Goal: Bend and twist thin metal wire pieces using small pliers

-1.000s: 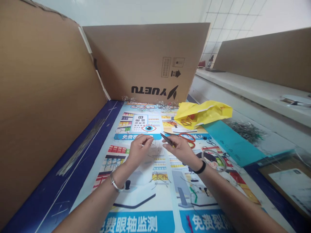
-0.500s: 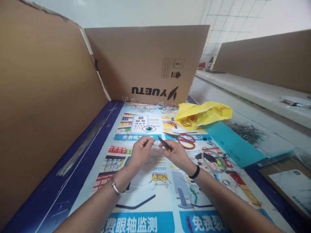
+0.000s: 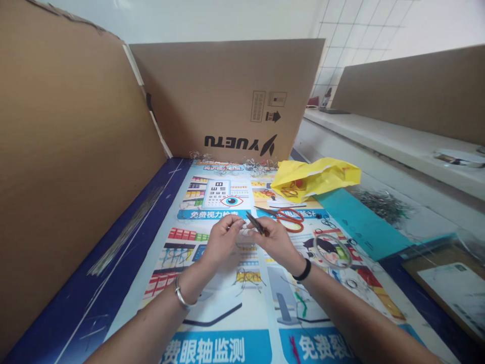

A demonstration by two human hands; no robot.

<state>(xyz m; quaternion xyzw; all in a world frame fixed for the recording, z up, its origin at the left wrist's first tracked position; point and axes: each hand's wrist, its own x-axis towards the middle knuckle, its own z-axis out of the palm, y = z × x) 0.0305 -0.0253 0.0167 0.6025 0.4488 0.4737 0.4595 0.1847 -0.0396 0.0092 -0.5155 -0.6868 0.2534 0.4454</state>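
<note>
Both hands meet over the middle of a printed poster [image 3: 223, 303]. My left hand [image 3: 224, 239] pinches a thin wire [image 3: 244, 227] between thumb and fingertips. Dark-bladed pliers or snips [image 3: 256, 223] lie in my right hand [image 3: 276, 241], their tips pointing up and left beside the left fingertips. Fine wire also shows between the two hands, though its full shape is too small to make out. Just beyond my right hand rest orange-handled scissors [image 3: 290, 218], lying on the poster.
Cardboard panels [image 3: 227, 91] stand behind and at left. A yellow bag [image 3: 329, 177] lies at back right near a teal sheet [image 3: 352, 222] and a wire pile [image 3: 382, 206]. A wire coil [image 3: 350, 258], loose wires [image 3: 248, 280] and a bundle of straight wires [image 3: 127, 230] lie around.
The left fingertips have moved slightly right, closer to the tool tips. The right hand keeps its hold on the tool, and the view has shifted very slightly.
</note>
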